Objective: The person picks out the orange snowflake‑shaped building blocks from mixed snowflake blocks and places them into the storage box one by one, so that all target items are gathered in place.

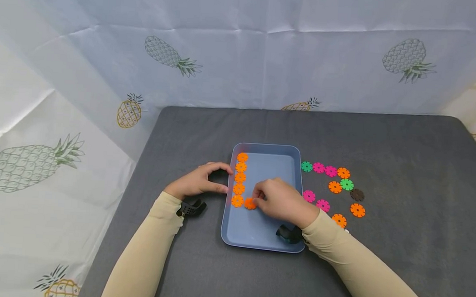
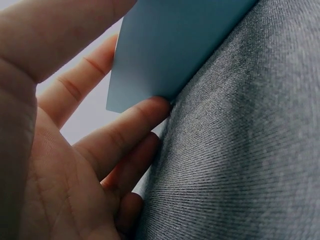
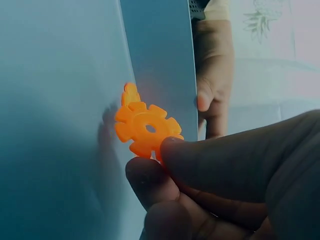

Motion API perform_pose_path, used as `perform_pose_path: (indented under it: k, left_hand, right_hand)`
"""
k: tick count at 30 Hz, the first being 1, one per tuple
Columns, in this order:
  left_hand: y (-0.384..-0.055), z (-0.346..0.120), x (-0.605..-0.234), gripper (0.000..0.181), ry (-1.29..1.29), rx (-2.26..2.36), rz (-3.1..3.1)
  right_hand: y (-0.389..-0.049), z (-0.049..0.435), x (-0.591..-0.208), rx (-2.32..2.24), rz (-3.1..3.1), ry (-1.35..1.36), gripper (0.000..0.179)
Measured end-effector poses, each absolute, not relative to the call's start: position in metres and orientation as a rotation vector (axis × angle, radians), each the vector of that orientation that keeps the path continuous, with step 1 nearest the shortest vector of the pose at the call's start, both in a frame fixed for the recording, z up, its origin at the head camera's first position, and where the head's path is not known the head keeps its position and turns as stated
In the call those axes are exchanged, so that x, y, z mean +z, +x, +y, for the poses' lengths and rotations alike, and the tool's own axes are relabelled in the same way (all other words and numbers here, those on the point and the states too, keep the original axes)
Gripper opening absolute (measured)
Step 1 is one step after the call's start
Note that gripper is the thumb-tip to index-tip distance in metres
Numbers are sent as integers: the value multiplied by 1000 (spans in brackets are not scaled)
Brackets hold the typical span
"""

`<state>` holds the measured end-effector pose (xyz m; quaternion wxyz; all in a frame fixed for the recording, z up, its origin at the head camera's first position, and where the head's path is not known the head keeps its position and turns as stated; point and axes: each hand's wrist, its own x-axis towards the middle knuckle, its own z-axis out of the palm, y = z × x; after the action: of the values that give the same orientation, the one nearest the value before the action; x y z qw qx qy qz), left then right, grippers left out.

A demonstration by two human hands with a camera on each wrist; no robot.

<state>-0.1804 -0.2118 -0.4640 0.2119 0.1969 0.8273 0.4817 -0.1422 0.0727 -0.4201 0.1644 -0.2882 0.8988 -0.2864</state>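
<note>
A blue-grey tray [image 1: 267,168] lies on the table. Along its left side runs a column of several orange notched discs [image 1: 240,177]. My right hand [image 1: 281,202] is over the tray, pinching another orange notched disc [image 3: 150,129] between thumb and fingertips. This disc is tilted just right of the column's near end, and in the right wrist view part of another orange disc [image 3: 130,93] shows behind it. At the tray's left outer wall, my left hand [image 1: 197,180] touches it with thumb and fingers spread; the left wrist view shows fingertips [image 2: 157,107] against that wall [image 2: 145,60].
Right of the tray, loose discs lie on the grey cloth [image 1: 412,250]: pink [image 1: 322,205], green [image 1: 346,184], orange [image 1: 357,210] and brown [image 1: 357,195]. Some lie near my right forearm, which partly covers a white piece. A pineapple-print curtain [image 1: 243,67] hangs behind the table.
</note>
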Motion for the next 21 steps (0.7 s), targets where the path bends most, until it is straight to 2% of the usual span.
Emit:
perform_pose_path:
  k: [8, 21]
  left_hand:
    - [-180, -212, -465, 44, 546, 1337, 2298]
    - [-182, -213, -465, 44, 557, 1332, 2289]
  right_hand:
    - [-136, 61, -425, -760, 2535, -886, 12]
    - [-133, 47, -433, -740, 2531, -929, 27]
